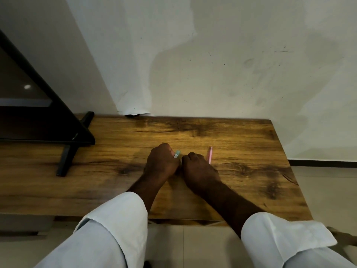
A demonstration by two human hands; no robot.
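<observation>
The middle of the table (pixel 251 180) is taken up by the left hand (pixel 161 161) and the right hand (pixel 200 169), set close together. The narrow gap between them is filled by a small green thing (pixel 177 154) gripped in the left hand. Just right of the right hand, the way is narrowed by a pink pen (pixel 209 155) laid on the wood. Bare tabletop is left open beyond the pen towards the right of the frame, and along the lower left. The left of the frame is blocked by a black screen (pixel 38 105) and its stand foot (pixel 67 157), splayed across the wood. The far edge is closed off by the wall (pixel 212 64).
</observation>
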